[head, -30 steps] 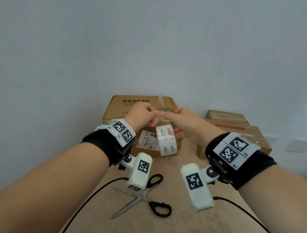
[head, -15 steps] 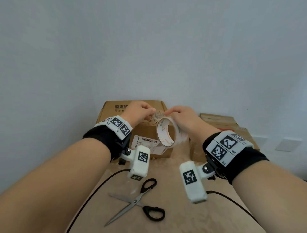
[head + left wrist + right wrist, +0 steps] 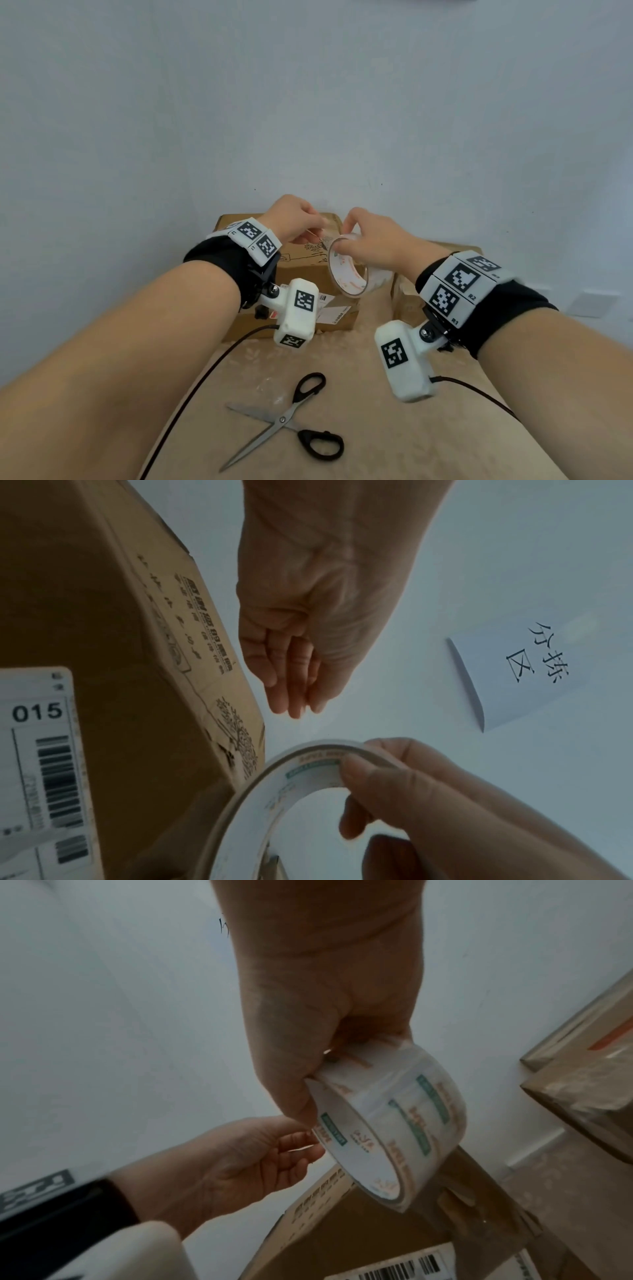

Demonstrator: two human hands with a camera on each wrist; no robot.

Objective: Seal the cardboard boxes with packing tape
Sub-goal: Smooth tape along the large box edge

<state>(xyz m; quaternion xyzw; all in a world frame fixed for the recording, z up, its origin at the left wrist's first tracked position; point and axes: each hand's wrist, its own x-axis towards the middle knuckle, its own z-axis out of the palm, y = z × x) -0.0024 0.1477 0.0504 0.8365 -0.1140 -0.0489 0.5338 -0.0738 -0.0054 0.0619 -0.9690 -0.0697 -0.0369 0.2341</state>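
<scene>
— Right hand (image 3: 373, 241)? 
— Gripping tape roll (image 3: 349, 270), thumb inside core, above cardboard box (image 3: 308, 270).
— Left hand (image 3: 291, 219)?
— At roll's ten o'clock, fingertips pinched, perhaps on the tape end; unclear.

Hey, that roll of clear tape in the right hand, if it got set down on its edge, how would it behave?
The tape roll is a hollow ring, so on edge it would probably roll. It looks light: the right hand holds it by the rim alone. Its glossy clear surface may be slippery.
</scene>
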